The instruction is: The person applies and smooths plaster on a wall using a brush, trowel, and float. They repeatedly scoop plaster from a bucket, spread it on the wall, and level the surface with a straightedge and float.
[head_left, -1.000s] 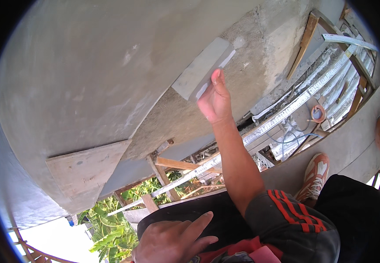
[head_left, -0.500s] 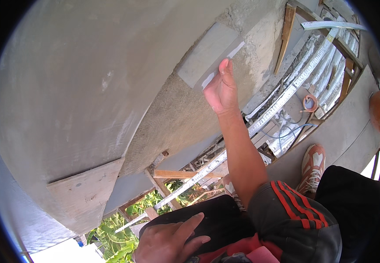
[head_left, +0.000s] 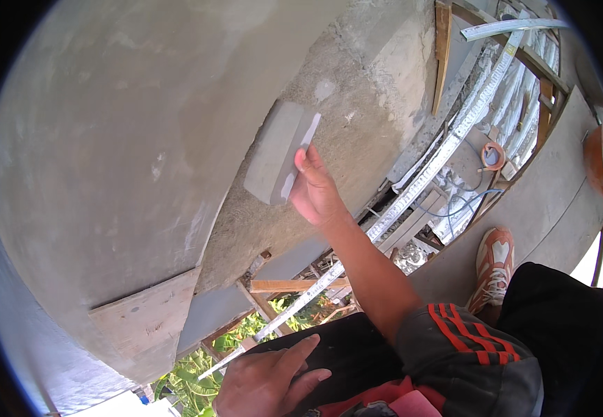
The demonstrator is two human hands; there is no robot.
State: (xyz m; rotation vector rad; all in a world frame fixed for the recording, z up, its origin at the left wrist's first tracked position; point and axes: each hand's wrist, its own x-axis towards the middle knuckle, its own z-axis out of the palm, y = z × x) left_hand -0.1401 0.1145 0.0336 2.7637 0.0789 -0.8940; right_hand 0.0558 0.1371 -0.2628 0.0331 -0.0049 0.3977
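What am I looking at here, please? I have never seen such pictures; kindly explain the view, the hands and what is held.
There is no machine: these are a person's bare hands, seen from a wide fisheye camera worn on the head, so straight edges bend. The right hand holds a flat grey tool at a grey surface, partly smooth, partly rough; whether they touch is hard to tell. The left hand looks empty. A wooden board shows at lower left, a shoe at right.

Building site: part-plastered wall, timber framing
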